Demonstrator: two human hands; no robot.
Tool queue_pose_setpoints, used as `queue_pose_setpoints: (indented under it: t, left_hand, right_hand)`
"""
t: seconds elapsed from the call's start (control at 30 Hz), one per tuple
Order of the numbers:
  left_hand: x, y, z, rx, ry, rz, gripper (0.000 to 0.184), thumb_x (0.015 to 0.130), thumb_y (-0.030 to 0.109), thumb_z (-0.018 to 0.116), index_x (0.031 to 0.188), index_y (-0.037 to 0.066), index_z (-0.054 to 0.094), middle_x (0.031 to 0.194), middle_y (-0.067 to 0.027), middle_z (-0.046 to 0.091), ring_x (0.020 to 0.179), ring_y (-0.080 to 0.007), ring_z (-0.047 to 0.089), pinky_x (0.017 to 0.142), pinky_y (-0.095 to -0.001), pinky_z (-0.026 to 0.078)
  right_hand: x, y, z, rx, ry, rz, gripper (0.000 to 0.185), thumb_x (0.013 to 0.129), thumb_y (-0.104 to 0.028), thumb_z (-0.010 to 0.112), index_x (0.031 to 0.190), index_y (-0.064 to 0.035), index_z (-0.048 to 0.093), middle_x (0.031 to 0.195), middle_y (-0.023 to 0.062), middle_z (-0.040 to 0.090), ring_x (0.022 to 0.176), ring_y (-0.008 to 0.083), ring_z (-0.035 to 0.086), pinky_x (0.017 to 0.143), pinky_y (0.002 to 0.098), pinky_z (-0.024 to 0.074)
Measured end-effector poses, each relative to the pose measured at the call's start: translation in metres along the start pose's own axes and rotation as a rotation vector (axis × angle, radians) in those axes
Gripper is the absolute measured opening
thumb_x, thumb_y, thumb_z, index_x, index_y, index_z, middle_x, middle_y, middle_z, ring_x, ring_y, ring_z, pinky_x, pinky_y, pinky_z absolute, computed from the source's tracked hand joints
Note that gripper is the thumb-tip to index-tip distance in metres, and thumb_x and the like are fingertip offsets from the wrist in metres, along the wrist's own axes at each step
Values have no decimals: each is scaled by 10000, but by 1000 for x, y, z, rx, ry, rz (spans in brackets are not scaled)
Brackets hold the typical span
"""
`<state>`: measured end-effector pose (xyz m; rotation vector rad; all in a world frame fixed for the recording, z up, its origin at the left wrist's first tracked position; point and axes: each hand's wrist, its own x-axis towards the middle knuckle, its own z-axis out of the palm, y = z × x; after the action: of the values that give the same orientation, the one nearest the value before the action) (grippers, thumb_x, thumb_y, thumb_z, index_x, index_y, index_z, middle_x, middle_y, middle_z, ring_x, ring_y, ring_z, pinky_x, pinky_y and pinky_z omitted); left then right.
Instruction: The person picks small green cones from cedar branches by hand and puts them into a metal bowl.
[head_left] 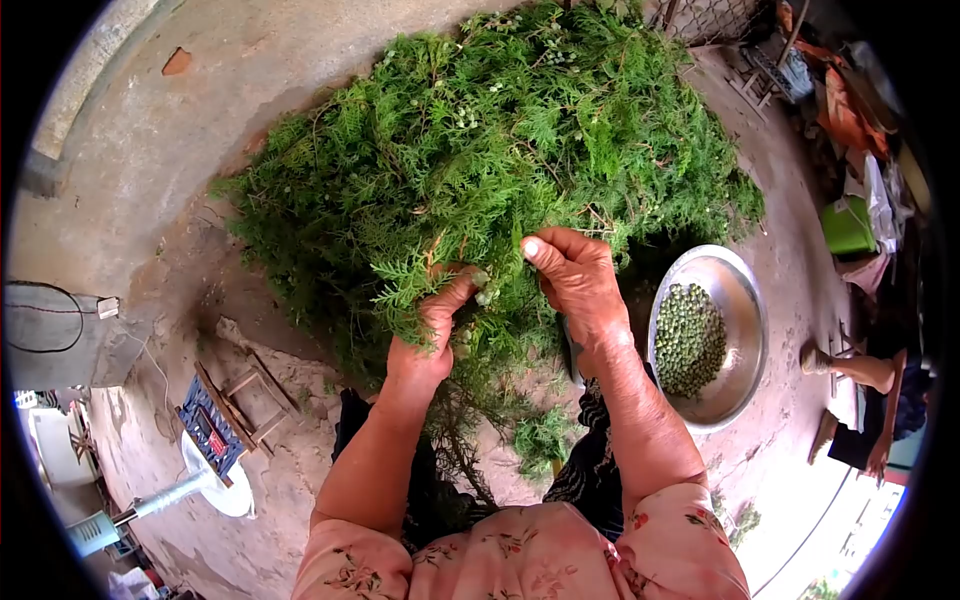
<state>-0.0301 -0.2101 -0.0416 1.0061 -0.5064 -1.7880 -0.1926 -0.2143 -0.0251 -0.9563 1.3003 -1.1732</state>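
Observation:
My left hand (440,315) is closed round a leafy evergreen sprig (400,280), with a few pale green seed cones (485,288) showing beside its fingertips. To its right, my right hand (580,280) is held in a pinch, thumb against the bent fingers. Whatever lies between those fingers is too small or hidden to make out. Both hands are over the near side of a big heap of cut evergreen branches (560,130), flat and scaly in leaf. Right of my right forearm stands a wide metal basin (740,370), partly filled with small green cones (690,340).
A small wooden-framed stool (225,425) and a white stand fan (225,485) are at the left. Loose green sprigs (543,440) lie on the floor between my legs. Another person's leg (865,372) shows at the right edge, below a green container (847,226).

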Motion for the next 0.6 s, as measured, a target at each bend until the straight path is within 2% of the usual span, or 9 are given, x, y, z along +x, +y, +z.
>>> queue_pose_setpoints:
  t: [0.17, 0.23, 0.27, 0.37, 0.4, 0.5, 0.53, 0.57, 0.6]
  left_hand:
    - [-2, -1, 0, 35, 4, -65, 188, 801, 174, 643, 946, 70, 581, 839, -13, 595, 735, -120, 559, 667, -268, 476]
    - [-2, -8, -6, 75, 33, -51, 210, 799, 190, 649, 956, 68, 579, 853, -13, 595, 739, -116, 560, 669, -272, 475]
    - [-2, -11, -9, 113, 64, -36, 232, 797, 206, 654, 965, 66, 577, 867, -12, 595, 742, -113, 560, 671, -276, 474]
    - [1, -6, -17, 118, 70, 21, 263, 811, 214, 642, 1007, 55, 570, 926, -23, 594, 780, -113, 560, 717, -261, 465]
    - [1, -5, -16, 116, 74, 24, 263, 811, 214, 642, 1007, 55, 570, 926, -23, 594, 780, -113, 560, 717, -261, 465]
    - [-3, -2, -3, 285, 229, 332, 187, 755, 143, 704, 860, 21, 609, 786, -26, 590, 744, -134, 526, 718, -307, 424]
    - [-2, -6, -4, 260, 270, 326, 208, 753, 158, 709, 869, 19, 608, 802, -32, 597, 751, -121, 517, 713, -281, 417]
    - [-2, -5, -3, 259, 273, 328, 208, 753, 158, 709, 869, 19, 608, 802, -32, 597, 751, -121, 517, 713, -281, 417]
    - [-2, -4, 0, 323, 260, 349, 211, 755, 154, 707, 885, 20, 607, 829, -36, 599, 765, -121, 524, 719, -281, 421]
  right_hand:
    - [-3, -2, 4, 7, 32, 51, 245, 772, -257, 679, 802, -20, 627, 538, -43, 476, 491, 40, 376, 449, 212, 323]
    - [-8, -15, 6, 278, 172, 320, 214, 794, -268, 652, 818, -58, 618, 504, -28, 452, 432, 53, 377, 401, 217, 318]
    - [-5, -17, -1, 223, 243, 326, 190, 817, -279, 622, 833, -90, 609, 495, -25, 450, 390, 62, 371, 365, 212, 311]
    - [16, 2, -31, 611, 173, 42, 167, 827, -228, 612, 850, -64, 590, 666, 25, 551, 489, 97, 461, 407, 212, 353]
    - [15, -2, -30, 694, 206, 44, 145, 831, -181, 603, 880, -48, 573, 777, 62, 578, 564, 122, 504, 437, 216, 372]
    - [10, -12, -27, 858, 78, 68, 184, 820, -142, 583, 961, -33, 537, 864, 75, 556, 666, 132, 495, 513, 225, 382]
    - [8, -16, -21, 884, 149, 50, 134, 796, -124, 590, 885, -28, 563, 736, 46, 554, 566, 109, 479, 455, 222, 360]
    - [6, -15, -23, 883, 146, 51, 134, 796, -124, 590, 885, -28, 563, 736, 46, 554, 566, 109, 479, 455, 222, 360]
    - [3, -14, -28, 687, -40, 15, 125, 798, -157, 618, 845, -46, 588, 713, 42, 580, 539, 108, 479, 450, 213, 361]
